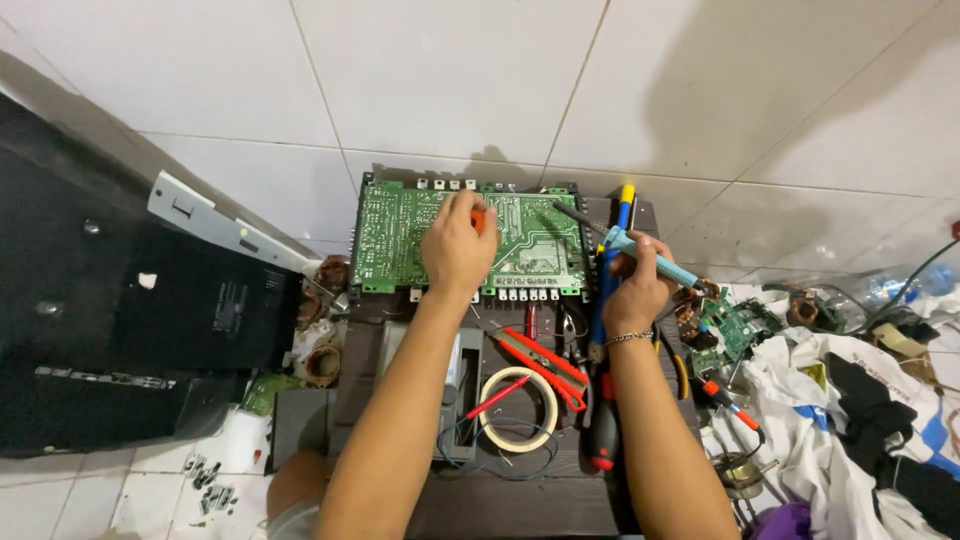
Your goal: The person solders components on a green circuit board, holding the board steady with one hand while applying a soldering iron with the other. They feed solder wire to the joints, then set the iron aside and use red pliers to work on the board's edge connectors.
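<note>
Here, left hand (pixel 457 243) curled knuckles-up over the green circuit board (pixel 400 235), fingers pressed together around a small orange-handled tool (pixel 479 219) whose tip stays hidden beneath them. Board flat, rectangular, solder side up, fine pale traces across a matte green face, a row of white connector blocks (pixel 528 294) along the edge just below that grip. Right hand (pixel 636 283) closed on a soldering iron (pixel 650 258) with a teal ribbed handle, thin dark metal tip (pixel 567 211) slanting up and left over the board's corner, close beside the left fingers but apart from them. Silver bracelet (pixel 630 339) on that wrist. Just behind the right grip, a blue tool with a yellow cap (pixel 624 197), upright in the view; whether the hand touches it cannot be told. Below both wrists, on the dark work surface (pixel 520 500): red-handled cutters (pixel 545 362), smooth and glossy; a flat ring of cream masking tape (pixel 518 409); a screwdriver with a black and red grip (pixel 602 435). Right of the iron hand, a small green board (pixel 738 327) among copper coils, then crumpled white cloth (pixel 800 400). Far left of the left hand, a black plastic panel (pixel 110 310) with a grey metal bracket (pixel 215 225). White glazed floor tiles (pixel 450 70) beyond.
</note>
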